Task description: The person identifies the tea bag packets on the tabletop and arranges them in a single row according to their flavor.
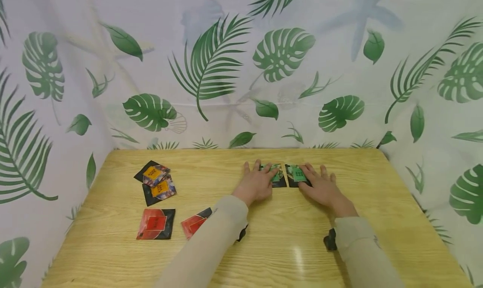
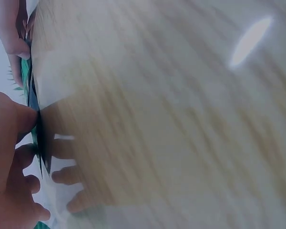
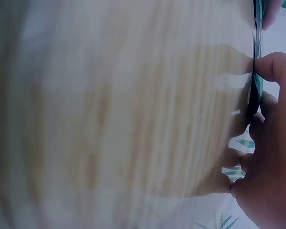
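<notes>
Two flat sachets with green labels and black edges lie side by side near the back of the table, a narrow gap between them. My left hand rests with spread fingers on the left green sachet, covering its left part. On the right green sachet, my right hand touches the right side with its fingers extended. The left wrist view shows the thumb and fingertips at the dark sachet edge, low over the tabletop. In the right wrist view, the thumb and fingers meet the other sachet's edge.
At the left, one orange-labelled sachet overlaps another orange-labelled sachet. Nearer the front lie a red sachet and a second red sachet, partly hidden by my left sleeve. A leaf-print cloth stands behind the wooden table.
</notes>
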The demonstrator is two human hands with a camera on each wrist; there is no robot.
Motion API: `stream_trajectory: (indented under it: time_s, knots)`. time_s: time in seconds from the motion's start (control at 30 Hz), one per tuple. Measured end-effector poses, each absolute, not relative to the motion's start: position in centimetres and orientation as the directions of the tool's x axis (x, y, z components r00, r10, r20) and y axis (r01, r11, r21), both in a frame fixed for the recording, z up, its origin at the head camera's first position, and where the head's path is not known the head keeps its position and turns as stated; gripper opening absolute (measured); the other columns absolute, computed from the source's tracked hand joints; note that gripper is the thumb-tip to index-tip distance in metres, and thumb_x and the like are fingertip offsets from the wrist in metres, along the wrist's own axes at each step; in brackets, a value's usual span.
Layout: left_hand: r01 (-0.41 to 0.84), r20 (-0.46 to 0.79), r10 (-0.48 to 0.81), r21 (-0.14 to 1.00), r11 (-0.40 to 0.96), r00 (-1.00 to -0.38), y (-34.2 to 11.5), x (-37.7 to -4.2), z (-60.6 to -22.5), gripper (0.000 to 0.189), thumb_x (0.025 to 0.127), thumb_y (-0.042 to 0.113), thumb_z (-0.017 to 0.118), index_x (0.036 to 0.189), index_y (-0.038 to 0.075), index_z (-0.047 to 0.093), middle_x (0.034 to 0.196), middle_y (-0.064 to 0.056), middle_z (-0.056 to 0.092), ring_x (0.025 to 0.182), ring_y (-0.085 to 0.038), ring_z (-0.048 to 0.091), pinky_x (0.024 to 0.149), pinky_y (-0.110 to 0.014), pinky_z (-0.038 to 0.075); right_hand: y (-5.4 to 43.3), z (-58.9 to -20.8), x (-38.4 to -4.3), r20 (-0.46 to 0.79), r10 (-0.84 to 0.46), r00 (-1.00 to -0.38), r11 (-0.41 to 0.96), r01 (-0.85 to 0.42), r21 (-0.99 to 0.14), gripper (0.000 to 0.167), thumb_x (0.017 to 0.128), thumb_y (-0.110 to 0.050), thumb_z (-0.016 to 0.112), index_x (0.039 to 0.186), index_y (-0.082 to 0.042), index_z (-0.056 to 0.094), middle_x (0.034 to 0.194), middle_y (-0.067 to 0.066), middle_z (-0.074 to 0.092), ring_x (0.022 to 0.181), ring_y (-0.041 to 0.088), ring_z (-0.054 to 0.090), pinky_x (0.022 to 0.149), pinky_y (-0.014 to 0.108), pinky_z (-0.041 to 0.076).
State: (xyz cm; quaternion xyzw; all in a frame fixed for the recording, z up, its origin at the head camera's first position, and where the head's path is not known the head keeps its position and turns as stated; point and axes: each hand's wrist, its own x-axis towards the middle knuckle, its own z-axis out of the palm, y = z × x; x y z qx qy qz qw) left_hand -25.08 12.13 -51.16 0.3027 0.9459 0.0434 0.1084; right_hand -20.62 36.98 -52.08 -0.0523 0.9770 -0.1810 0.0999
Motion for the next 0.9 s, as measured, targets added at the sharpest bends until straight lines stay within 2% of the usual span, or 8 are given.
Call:
stream_trajectory:
  time_s: [0.47, 0.9]
  knots:
    - [0.586, -0.195, 0.593, 0.100, 0.804, -0.781, 13.6, -24.7, -51.1, 0.057, 0.114, 0.037, 0.036, 0.169, 0.035, 0.024, 0.177, 0.005, 0.021, 0.166, -0.031, 0.014, 0.129, -0.067, 0.017, 37.2, -52.0, -20.2, -0.151, -0.143, -0.978, 0.915, -0.073, -0.397, 0.074, 0.109, -0.047, 0.043, 0.169, -0.009, 0.024, 0.176, 0.020, 0.016, 0.156, 0.064, -0.002, 0.118, 0.084, -0.003]
    - [0.600, -0.183, 0.608, 0.102, 0.793, -0.772, 13.4, -24.9, -51.3, 0.056, 0.114, 0.037, 0.035, 0.170, 0.035, 0.023, 0.177, 0.005, 0.020, 0.166, -0.027, 0.012, 0.130, -0.066, 0.016, 37.1, -51.9, -20.3, -0.176, -0.132, -0.976, 0.927, -0.058, -0.371, 0.073, 0.110, -0.051, 0.041, 0.170, -0.013, 0.021, 0.177, 0.016, 0.014, 0.158, 0.060, -0.003, 0.120, 0.082, -0.003]
